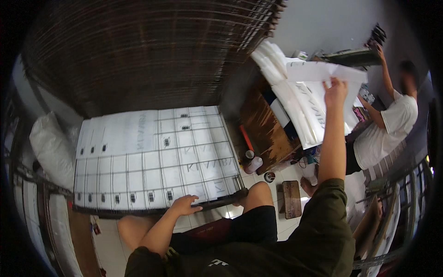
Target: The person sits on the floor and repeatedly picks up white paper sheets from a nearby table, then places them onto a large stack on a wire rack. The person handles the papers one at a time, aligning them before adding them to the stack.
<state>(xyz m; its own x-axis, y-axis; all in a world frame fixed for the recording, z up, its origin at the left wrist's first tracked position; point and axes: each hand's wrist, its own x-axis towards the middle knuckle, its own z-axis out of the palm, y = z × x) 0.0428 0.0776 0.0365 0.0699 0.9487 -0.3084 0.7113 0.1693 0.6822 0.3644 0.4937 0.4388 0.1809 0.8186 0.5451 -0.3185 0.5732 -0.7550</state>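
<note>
Head view: right hand [336,93] outstretched

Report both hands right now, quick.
Left hand: loosely open, at the rack's near edge, no grip visible.
Right hand: closed, pinching a white sheet.

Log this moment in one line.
left hand: open, at wire rack | right hand: pinching white sheet over stack | co-worker: at right, arm raised

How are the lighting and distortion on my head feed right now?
Head view: fisheye bows the lower wire rack, and the corners go black; the stacked racks look dark and streaky; the white sheet in the right hand looks bright, with little detail.
</note>
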